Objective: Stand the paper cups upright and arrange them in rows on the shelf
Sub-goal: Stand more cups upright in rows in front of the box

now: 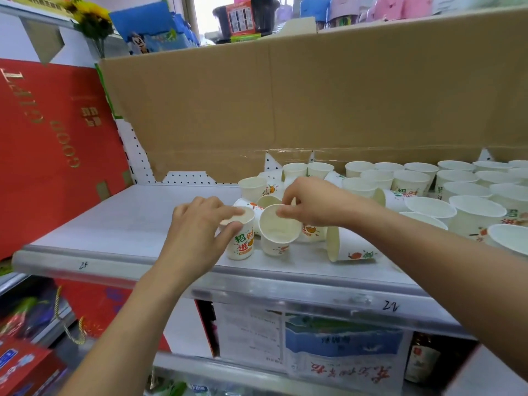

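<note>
Our left hand (pixel 200 227) grips the upright printed cup (pixel 242 247); our right hand (pixel 314 202) pinches the second cup (pixel 278 234) by its rim, both on the shelf (pixel 114 221).

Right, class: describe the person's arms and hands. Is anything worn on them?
The left hand and right hand are bare: no gloves, rings or watch visible. Both forearms are bare as well, with no sleeve showing before the picture's edge.
</note>
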Tool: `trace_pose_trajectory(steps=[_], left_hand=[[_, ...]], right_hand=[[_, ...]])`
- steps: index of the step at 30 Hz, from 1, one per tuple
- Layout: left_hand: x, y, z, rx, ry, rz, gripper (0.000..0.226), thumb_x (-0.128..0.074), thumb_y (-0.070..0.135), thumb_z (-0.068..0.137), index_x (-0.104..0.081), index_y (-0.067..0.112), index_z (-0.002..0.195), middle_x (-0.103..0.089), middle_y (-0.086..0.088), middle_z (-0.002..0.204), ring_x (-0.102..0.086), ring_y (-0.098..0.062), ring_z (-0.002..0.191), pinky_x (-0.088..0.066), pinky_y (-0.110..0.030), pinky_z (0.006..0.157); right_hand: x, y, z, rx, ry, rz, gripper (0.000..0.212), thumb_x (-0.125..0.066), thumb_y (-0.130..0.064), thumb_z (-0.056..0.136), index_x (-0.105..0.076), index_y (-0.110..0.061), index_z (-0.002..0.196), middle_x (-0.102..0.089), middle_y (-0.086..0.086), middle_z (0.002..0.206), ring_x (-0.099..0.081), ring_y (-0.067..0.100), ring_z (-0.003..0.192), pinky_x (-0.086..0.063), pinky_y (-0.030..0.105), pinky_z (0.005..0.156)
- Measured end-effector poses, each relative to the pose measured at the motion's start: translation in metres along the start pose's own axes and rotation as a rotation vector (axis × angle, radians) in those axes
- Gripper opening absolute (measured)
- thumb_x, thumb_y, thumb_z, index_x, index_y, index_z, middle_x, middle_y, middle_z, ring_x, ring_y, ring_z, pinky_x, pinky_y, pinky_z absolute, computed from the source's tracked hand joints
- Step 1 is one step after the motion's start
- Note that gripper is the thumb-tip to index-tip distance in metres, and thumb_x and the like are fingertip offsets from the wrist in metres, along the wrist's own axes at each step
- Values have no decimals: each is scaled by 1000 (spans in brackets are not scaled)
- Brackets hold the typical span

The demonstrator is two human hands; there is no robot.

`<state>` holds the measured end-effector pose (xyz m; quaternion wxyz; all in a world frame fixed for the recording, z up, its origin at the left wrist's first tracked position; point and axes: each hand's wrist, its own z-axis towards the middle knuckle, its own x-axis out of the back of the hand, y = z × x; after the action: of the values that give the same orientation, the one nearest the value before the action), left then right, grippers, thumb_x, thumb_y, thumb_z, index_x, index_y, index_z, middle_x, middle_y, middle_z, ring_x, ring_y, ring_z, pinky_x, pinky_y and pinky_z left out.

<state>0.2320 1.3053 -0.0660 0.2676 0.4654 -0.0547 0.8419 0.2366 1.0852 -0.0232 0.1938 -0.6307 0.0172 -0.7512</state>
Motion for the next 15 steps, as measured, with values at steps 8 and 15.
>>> trace_pose_trajectory(steps=[8, 15], left_hand=[[-13, 30, -3, -352, 24, -9, 37, -56, 48, 85, -65, 30, 116, -62, 15, 119, -44, -9, 125, -22, -39, 110], [-21, 36, 11, -265, 12, -40, 23, -73, 13, 81, -73, 23, 102, -73, 5, 98, -61, -21, 99, -25, -34, 98]], right_hand=[[43, 22, -53, -4, -182, -93, 35, -69, -38, 82, -59, -30, 115, -59, -10, 108, -55, 8, 94, -49, 29, 82], [21, 27, -72, 86, -154, -435, 27, -64, -12, 84, -66, -33, 100, -51, -6, 120, -41, 14, 106, -49, 38, 85]])
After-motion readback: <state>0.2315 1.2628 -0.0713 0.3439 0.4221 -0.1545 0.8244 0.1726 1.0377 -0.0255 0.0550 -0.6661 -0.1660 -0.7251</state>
